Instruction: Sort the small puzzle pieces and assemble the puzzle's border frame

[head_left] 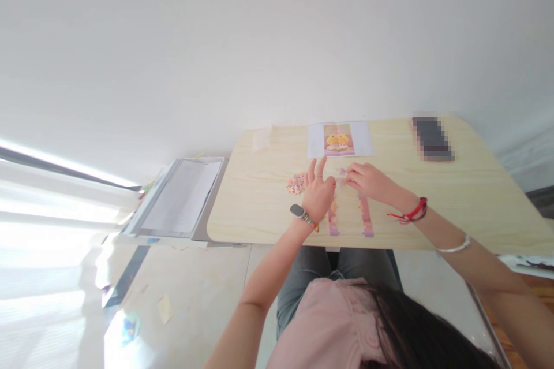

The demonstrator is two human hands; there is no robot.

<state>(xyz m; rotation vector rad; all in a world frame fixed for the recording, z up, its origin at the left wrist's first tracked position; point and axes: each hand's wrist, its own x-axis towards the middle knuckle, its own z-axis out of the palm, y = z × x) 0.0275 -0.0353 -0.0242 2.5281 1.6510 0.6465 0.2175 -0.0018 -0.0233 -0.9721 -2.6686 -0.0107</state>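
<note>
My left hand is over the middle of the table, thumb and index finger pinched together and the other fingers raised. What it pinches is too small to make out. Facing it, my right hand has its fingertips closed on a small jigsaw piece of purplish colour. Below the hands lie two joined strips of jigsaw pieces, a left strip and a right strip, with a gap between them. A heap of loose jigsaw pieces lies beside my left hand, which partly hides it.
A paper sheet with a printed pumpkin picture lies behind the hands on the wooden table. A pixelated dark phone-like object is at the back right, a clear plastic piece at the back left. Papers lie left of the table.
</note>
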